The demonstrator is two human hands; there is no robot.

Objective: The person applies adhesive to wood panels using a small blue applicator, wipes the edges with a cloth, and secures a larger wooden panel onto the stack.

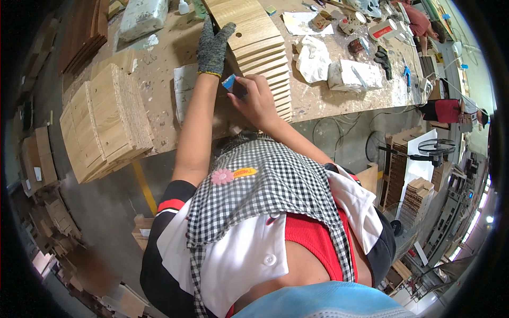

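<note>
A stack of light wood-grain panels [260,45] lies fanned out on the worktable, with a small dark hole in the top panel. My left hand [213,50], in a grey knit glove, grips the left edge of the top panel, its thumb over the face and its fingers along the side. Just below that edge, my bare right hand [256,100] is closed on a small blue block [229,82], pinched between thumb and fingers. Its exact kind is not clear. The undersides of the panels are hidden.
Another stack of wood panels [101,122] stands at the table's left edge. A white cloth [312,59], a wrapped white block [354,76], a dark glove [383,61] and several cans lie to the right. A fan [432,150] stands beyond; other people are at far right.
</note>
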